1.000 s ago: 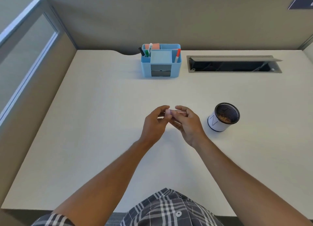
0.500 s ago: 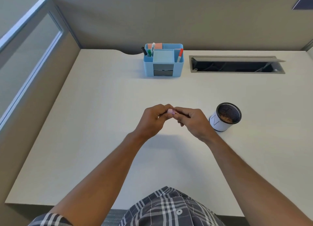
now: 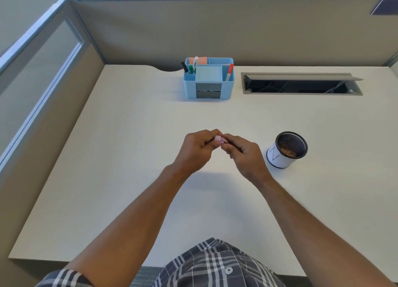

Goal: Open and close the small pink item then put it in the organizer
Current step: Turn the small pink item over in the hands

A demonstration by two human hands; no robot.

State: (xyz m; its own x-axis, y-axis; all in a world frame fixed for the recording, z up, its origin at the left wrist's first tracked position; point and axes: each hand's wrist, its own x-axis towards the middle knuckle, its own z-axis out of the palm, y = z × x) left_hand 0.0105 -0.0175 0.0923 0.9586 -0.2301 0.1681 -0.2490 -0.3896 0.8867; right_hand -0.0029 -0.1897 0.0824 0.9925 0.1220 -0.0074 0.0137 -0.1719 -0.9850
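A small pink item (image 3: 220, 139) is pinched between both hands over the middle of the desk. Only a short pink end shows between the fingertips; the rest is hidden by fingers. My left hand (image 3: 198, 149) grips its left end and my right hand (image 3: 243, 153) grips its right part. Whether it is open or closed cannot be told. The blue organizer (image 3: 208, 86) stands at the back of the desk, well beyond the hands, with markers, a notepad and two grey drawers.
A black mesh cup with a white label (image 3: 287, 150) stands just right of my right hand. A cable slot with a raised lid (image 3: 301, 84) is set into the desk at the back right. Partition walls bound the desk behind and on the left.
Both hands have drawn closer together around the pink item, and less of it shows. The hands stay in about the same spot over the desk.
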